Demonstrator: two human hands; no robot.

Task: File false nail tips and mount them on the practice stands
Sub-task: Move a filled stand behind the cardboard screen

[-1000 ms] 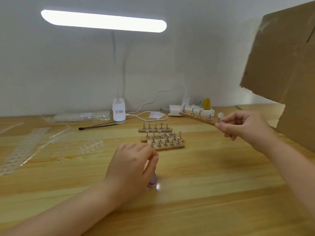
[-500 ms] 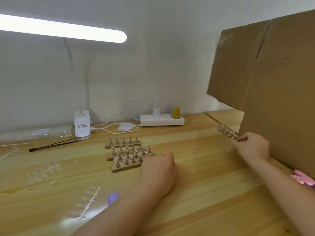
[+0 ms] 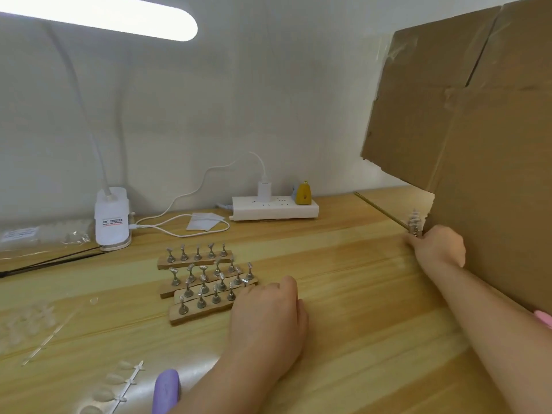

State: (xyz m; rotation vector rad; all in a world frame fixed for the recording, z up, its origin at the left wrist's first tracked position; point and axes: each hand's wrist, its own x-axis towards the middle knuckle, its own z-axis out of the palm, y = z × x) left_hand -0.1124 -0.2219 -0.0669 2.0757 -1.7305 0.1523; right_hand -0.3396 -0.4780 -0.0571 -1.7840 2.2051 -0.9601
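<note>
Presently our right hand point(image 3: 437, 245) grips a stand strip point(image 3: 415, 224) at right by the cardboard point(image 3: 478, 144). Our left hand point(image 3: 268, 318) rests beside the stand cluster point(image 3: 203, 282) at centre; its grasp we cannot tell.

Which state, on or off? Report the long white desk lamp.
On. The long white desk lamp glows bright along its whole bar above the wooden table.

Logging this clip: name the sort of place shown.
Probably a home nail-practice desk: wooden stands with metal pegs, clear false nail tips, a desk lamp and a power strip against the wall.
</note>
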